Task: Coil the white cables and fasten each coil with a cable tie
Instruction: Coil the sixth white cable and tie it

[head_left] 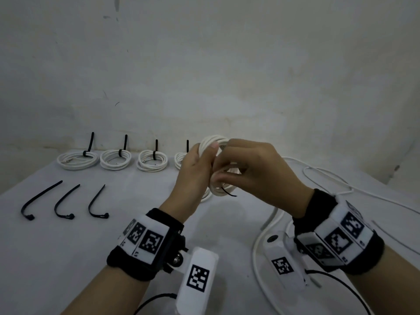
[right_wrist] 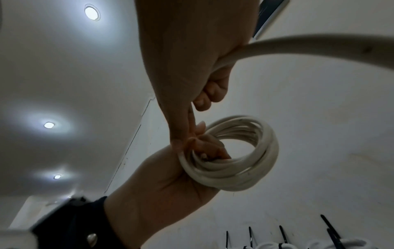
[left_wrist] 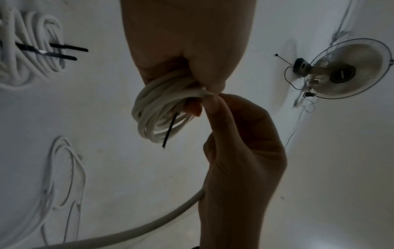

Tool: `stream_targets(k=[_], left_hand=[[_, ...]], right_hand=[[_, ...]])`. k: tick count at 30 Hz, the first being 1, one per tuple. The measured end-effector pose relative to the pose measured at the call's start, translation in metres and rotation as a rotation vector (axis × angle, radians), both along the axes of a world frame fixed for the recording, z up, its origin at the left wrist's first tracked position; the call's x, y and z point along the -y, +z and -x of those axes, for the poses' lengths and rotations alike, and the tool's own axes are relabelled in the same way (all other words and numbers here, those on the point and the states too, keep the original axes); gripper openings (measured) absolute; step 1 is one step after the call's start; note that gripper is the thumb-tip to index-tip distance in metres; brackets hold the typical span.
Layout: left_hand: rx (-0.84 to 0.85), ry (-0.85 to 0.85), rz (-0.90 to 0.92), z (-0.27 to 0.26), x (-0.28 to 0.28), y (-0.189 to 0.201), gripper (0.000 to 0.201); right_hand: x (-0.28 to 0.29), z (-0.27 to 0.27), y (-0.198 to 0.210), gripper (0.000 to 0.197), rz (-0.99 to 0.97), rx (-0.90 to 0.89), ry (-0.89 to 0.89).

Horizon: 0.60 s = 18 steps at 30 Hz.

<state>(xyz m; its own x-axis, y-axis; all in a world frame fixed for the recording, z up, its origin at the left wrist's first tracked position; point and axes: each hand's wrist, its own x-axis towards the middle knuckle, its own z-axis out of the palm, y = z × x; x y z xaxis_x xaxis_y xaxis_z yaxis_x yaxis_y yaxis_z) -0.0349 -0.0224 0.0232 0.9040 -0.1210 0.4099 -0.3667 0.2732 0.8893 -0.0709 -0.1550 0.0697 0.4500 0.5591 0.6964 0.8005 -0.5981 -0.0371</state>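
White cable coils, black cable ties, black-and-white checked wrist markers, grey table.

Wall: plain white, scuffed, stained | Table: pale grey surface against wall | Ceiling: white, three recessed lights lit | Wall fan: mounted, caged

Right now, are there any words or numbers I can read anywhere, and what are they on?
No readable words, numbers or brand names in any view.
Wristbands: only black-and-white square code patterns, not letters.
White camera housings: the same kind of code squares.
Small marks beside the wristband codes: too small to read.
Cable coils and loose cable ties: no print visible.
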Motion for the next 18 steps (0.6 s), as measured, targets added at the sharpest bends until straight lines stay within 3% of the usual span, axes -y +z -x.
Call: stream_targets(k=[3,6,9,18], left_hand=[[0.017,-0.001,-0.019,0.006,0.001,0.004,0.026],[0.021,-0.007,-0.043,0.010,0.001,0.007,0.033],[-0.052,-0.129,-0.013,0.012,0.002,0.010,0.039],[-0.089,-0.236,0.073,0.011,-0.004,0.013,0.024]], right_hand=[[0.003,-0.006,0.001,0.019,-0.102,-0.072,-0.015],[0.006,-0.010,0.003,0.019,-0.222,-0.104,-0.005],[0.010,-0.013,0.006,0.017,-0.337,-0.163,0.006],[0.024,-0.020,0.013,0.009,-0.396,-0.099,-0.042]])
